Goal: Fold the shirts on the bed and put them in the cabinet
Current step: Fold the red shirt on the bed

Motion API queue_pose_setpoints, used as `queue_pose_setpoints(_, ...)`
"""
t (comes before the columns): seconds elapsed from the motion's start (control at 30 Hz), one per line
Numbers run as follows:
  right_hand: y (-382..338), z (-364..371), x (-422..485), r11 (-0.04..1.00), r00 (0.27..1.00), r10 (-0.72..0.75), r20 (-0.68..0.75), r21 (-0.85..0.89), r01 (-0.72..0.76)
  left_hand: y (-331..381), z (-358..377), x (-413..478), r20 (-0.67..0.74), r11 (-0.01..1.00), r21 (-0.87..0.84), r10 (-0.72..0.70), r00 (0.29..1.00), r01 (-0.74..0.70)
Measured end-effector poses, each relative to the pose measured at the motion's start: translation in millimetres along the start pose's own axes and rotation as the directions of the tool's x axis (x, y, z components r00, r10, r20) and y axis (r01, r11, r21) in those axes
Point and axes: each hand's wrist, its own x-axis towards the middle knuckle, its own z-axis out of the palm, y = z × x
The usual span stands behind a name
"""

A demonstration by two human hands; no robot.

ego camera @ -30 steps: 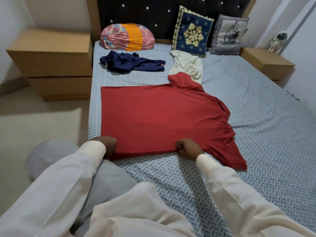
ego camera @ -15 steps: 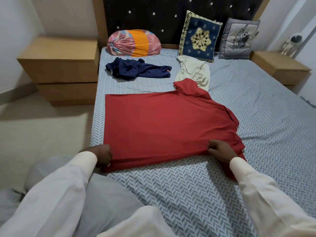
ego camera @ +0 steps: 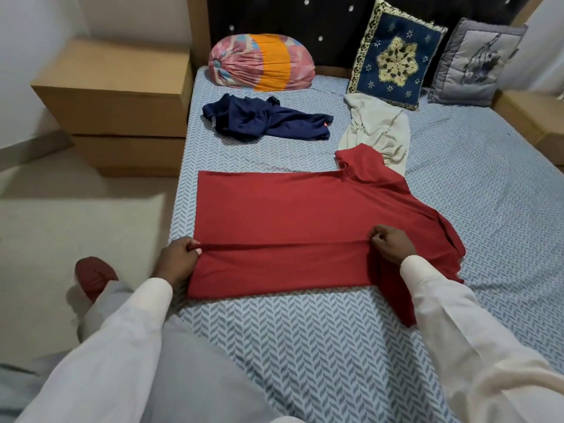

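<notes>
Bed — hands pinch shirt (red).

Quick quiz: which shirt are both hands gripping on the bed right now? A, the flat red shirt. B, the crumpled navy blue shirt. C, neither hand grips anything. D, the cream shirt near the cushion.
A: the left hand and the right hand each pinch a raised fold of the flat red shirt, while the crumpled navy blue shirt and the cream shirt lie apart, farther up the bed.

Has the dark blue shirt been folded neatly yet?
No, the dark blue shirt lies crumpled on the bed, beyond the spread red shirt.
</notes>
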Motion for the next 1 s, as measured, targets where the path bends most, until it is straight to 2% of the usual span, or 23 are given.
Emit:
queue_pose_setpoints(0.27,3.0,14.3,24.1,0.996,0.997,0.059,0.040,-0.068,-0.056,7.1,11.2,7.8,-0.146,0.992,0.113,0.070,0.987,-0.054)
queue_pose_setpoints(0.43,7.9,17.7,29.2,0.993,0.986,0.106,-0.129,-0.048,-0.113,10.3,10.3,13.4,-0.192,0.994,0.072,0.099,0.976,-0.086)
queue_pose_setpoints(0.5,9.0,20.9,31.1,0.992,0.983,0.110,-0.150,-0.048,-0.119,9.4,10.4,14.3,-0.177,0.993,0.086,0.095,0.980,-0.080)
queue_pose_setpoints(0.6,9.9,28.3,34.1,0.990,0.987,0.124,-0.104,-0.052,-0.130,7.1,12.3,15.9,-0.156,0.990,0.141,0.047,0.987,-0.025)
queue_pose_setpoints(0.67,8.4,31.0,34.0,0.990,0.988,0.128,-0.081,-0.040,-0.132,12.4,13.5,15.5,-0.216,0.985,0.173,0.036,0.976,0.002)
queue_pose_setpoints(0.73,6.4,31.8,28.0,0.991,0.983,0.114,-0.143,-0.050,-0.122,18.5,15.0,15.8,-0.342,0.959,0.283,0.116,0.933,-0.016)
queue_pose_setpoints(0.8,6.6,31.5,11.7,0.988,0.972,0.058,-0.226,-0.129,-0.089,30.6,24.2,10.2,-0.405,0.900,0.424,0.289,0.867,-0.102)
queue_pose_setpoints(0.87,7.9,33.2,-11.3,0.975,0.965,-0.032,-0.261,-0.221,-0.027,47.0,46.7,-2.2,-0.295,0.840,0.473,0.436,0.850,-0.266)
queue_pose_setpoints(0.93,11.2,35.7,-37.2,0.962,0.966,-0.057,-0.251,-0.273,-0.014,61.5,78.2,-19.2,-0.053,0.759,0.461,0.540,0.840,-0.459)
queue_pose_setpoints(1.0,20.1,36.0,-63.0,0.949,0.988,0.018,-0.155,-0.308,-0.066,76.7,111.6,-37.6,0.245,0.657,0.443,0.566,0.787,-0.610)
